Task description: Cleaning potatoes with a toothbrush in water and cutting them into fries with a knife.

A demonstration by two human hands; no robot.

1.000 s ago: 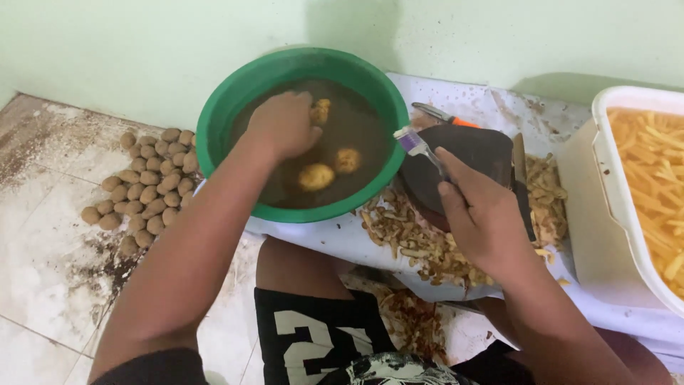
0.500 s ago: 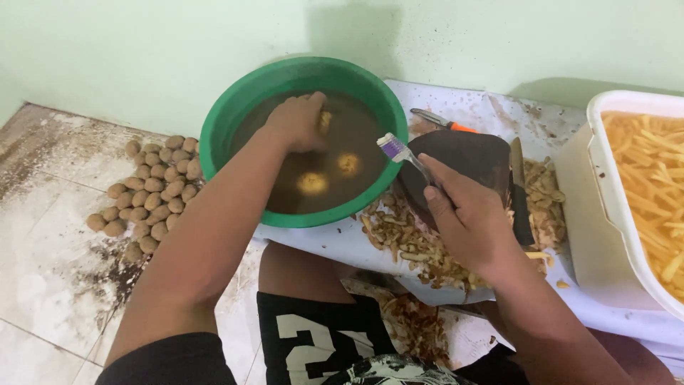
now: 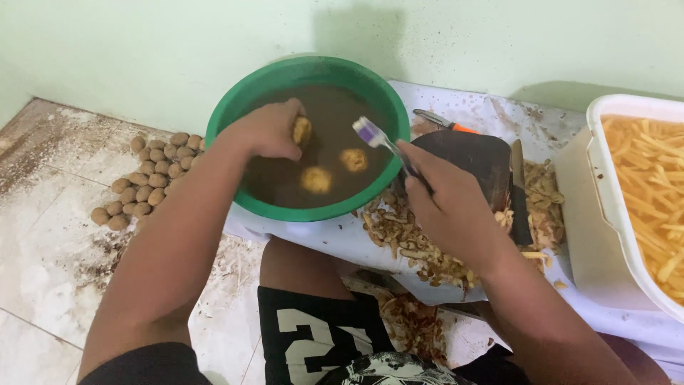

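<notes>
In the centre of the frame the right hand point(image 3: 445, 203) is closed around the handle of a toothbrush point(image 3: 381, 141), fingers wrapped tight. The long axis of the toothbrush runs diagonally, from the fist at the lower right up to the upper left, and its head, purple and white with short bristles, points toward the upper left, above the water of the green basin point(image 3: 229, 114). The left hand point(image 3: 265, 130) is curled around a small potato point(image 3: 302, 130) at the left part of the basin; the fingers grip it from the left, and the yellow-brown, rough and rounded end shows on the right side of the hand. The basin is round, of smooth plastic, and holds brown muddy water, where two more potatoes point(image 3: 316, 180) float near the middle. On the left of the frame a heap of unwashed potatoes point(image 3: 146, 182), small, oval and dusty brown, lies on the stained floor tiles. Right of the basin a dark cutting board point(image 3: 474, 160) lies on a white sheet, with curly pale peelings point(image 3: 406, 239) around it and an orange-handled peeler point(image 3: 442, 120) just behind it. At the right edge a white plastic tub point(image 3: 605, 185) holds thin yellow potato strips point(image 3: 652, 171).
</notes>
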